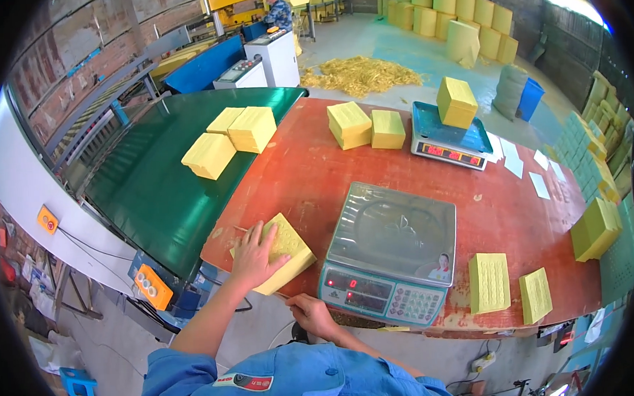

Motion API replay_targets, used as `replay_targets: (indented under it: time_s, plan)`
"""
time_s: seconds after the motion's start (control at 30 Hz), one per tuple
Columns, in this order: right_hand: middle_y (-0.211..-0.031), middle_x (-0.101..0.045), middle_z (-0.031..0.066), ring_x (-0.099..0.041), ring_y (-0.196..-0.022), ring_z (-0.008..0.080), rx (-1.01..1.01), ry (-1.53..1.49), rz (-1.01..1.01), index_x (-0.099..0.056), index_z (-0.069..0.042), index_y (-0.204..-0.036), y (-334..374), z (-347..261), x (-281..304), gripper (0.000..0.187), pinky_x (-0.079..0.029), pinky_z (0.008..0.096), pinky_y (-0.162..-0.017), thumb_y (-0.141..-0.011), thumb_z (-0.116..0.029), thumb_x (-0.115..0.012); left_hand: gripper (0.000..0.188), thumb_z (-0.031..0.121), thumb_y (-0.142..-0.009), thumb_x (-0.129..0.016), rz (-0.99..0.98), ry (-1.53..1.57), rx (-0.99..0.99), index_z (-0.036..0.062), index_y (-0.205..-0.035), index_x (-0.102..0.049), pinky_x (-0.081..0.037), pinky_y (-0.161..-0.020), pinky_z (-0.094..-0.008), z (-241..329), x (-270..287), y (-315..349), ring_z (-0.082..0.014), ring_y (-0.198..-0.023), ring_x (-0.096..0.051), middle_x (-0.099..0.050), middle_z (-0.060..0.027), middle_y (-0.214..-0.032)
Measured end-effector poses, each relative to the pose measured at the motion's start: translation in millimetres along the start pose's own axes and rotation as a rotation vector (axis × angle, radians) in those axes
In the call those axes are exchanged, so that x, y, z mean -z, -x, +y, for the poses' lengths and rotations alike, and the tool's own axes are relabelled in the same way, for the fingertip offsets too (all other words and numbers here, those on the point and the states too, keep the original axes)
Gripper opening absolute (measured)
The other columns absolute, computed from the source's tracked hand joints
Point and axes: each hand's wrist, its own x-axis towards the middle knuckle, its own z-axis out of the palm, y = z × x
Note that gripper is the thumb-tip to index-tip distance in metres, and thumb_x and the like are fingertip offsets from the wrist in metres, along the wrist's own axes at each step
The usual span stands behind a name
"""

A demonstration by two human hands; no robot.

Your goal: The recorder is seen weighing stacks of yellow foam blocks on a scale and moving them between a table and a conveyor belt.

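My left hand (258, 259) lies with spread fingers on top of a stack of yellow embossed paper (288, 243) at the red table's near left edge. The stack sits at an angle. Below it, my right hand (312, 316) is closed at the table edge, just left of the near scale's keypad; what its fingers hold, if anything, is too small to make out. The near digital scale (392, 226) has a bare metal pan and a lit red display. Two more yellow paper stacks, one wider (489, 282) and one narrower (535, 295), stand to its right.
A second scale (450, 132) bears a yellow stack (457, 102). Two stacks (349, 124) sit at the table's far side. Several lie on the green conveyor belt (146, 163) at left. White paper slips (539, 185) lie at right. A co-worker (278, 11) stands by far machinery.
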Motion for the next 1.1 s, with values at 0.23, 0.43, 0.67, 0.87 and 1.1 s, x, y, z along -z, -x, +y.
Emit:
replay_targets:
  time_s: [0.23, 0.43, 0.67, 0.87, 1.1]
  plan:
    - [-0.099, -0.069, 0.0163, -0.069, -0.086, 0.0251, -0.208, -0.047, -0.062, -0.067, 0.001, -0.105, 12, -1, -6, 0.019, -0.055, 0.0365, -0.074, -0.087, -0.006, -0.066, 0.083, 0.061, -0.09, -0.056, -0.117, -0.028, 0.038, 0.0102, -0.152, -0.034, -0.033, -0.106, -0.0582, 19, 17, 15, -0.0474, -0.128, -0.043, -0.038, -0.0267, -0.148]
    - [-0.119, -0.066, 0.0125, -0.067, -0.1, 0.0247, -0.841, -0.666, -0.214, -0.055, 0.001, -0.131, 35, 17, -34, 0.042, -0.054, 0.0367, -0.085, -0.093, -0.016, -0.063, 0.084, 0.064, -0.087, -0.058, -0.031, 0.001, -0.016, 0.01, -0.149, -0.039, -0.034, -0.103, -0.0582, 30, 16, 50, -0.0427, -0.129, -0.044, -0.041, -0.0262, -0.145]
    - [-0.137, -0.055, 0.0135, -0.051, -0.127, 0.0294, -0.665, -1.423, -0.06, -0.05, -0.003, -0.137, 21, 32, -50, 0.048, -0.036, 0.0469, -0.111, -0.089, -0.008, -0.056, 0.085, 0.062, -0.089, -0.057, 0.018, 0.064, -0.032, 0.0078, -0.15, -0.036, -0.034, -0.103, -0.0553, 25, 23, 65, -0.0469, -0.127, -0.045, -0.038, -0.0291, -0.146]
    - [-0.135, -0.056, 0.0156, -0.053, -0.125, 0.0302, -0.755, -1.298, 0.036, -0.049, 0.002, -0.135, 11, -6, -55, 0.047, -0.039, 0.047, -0.109, -0.09, -0.008, -0.056, 0.083, 0.06, -0.089, -0.058, -0.053, 0.225, 0.038, 0.0084, -0.15, -0.036, -0.035, -0.107, -0.0519, -3, 28, 60, -0.0443, -0.13, -0.044, -0.039, -0.0278, -0.148]
    - [-0.128, -0.059, 0.0127, -0.054, -0.12, 0.0238, -0.641, -0.729, -0.093, -0.045, 0.003, -0.142, -13, -98, -18, 0.054, -0.041, 0.0364, -0.105, -0.097, -0.021, -0.061, 0.069, 0.052, -0.102, -0.043, -0.311, 1.517, 0.327, 0.0042, -0.15, -0.037, -0.037, -0.111, -0.041, -67, 39, 65, -0.0273, -0.135, -0.046, -0.043, -0.0161, -0.151]
